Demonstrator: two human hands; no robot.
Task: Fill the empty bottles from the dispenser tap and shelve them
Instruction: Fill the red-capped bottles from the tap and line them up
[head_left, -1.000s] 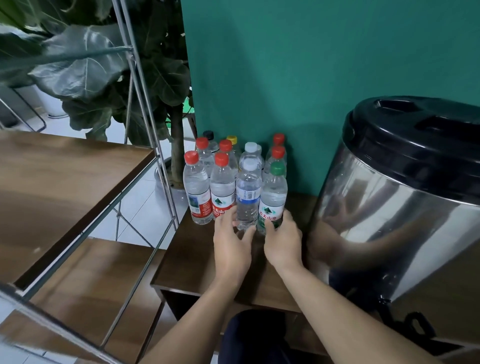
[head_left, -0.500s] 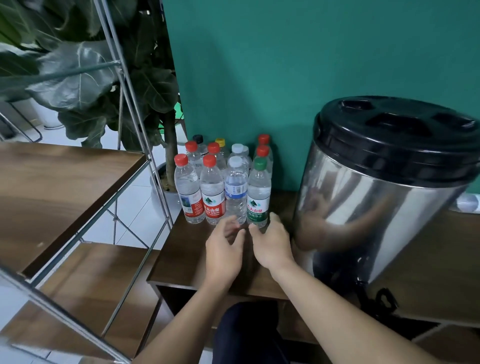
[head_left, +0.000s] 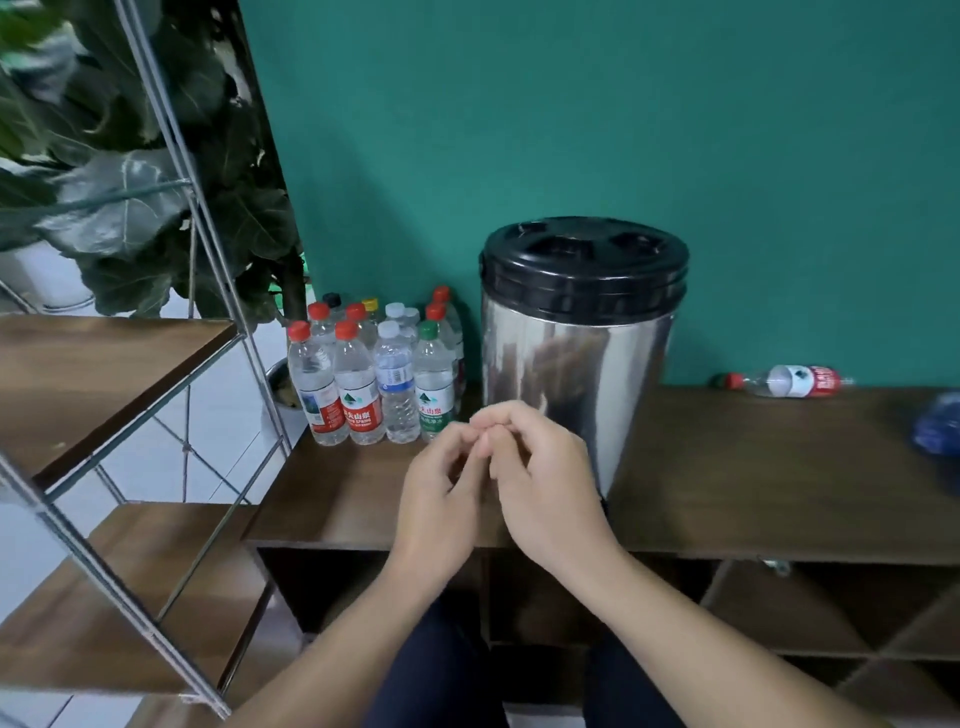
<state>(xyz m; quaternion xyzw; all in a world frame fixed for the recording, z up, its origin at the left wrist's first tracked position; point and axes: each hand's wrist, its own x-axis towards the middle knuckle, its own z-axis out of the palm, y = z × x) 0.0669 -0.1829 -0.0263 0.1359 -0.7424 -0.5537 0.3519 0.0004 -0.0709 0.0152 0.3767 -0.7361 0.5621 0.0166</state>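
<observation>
Both hands (head_left: 493, 478) withdrew from bottles (head_left: 379, 384) — fingers curled, empty; counter (head_left: 337, 499) edge below.

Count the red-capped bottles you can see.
7 red-capped bottles: two in the cluster's front row, two behind them, two at its right rear by the dispenser, one lying on the counter's right. More may be hidden.

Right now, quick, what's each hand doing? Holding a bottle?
Left hand: fingers loosely curled, holding nothing, no bottle.
Right hand: fingers loosely curled, holding nothing, fingertips meeting the left's.
</observation>
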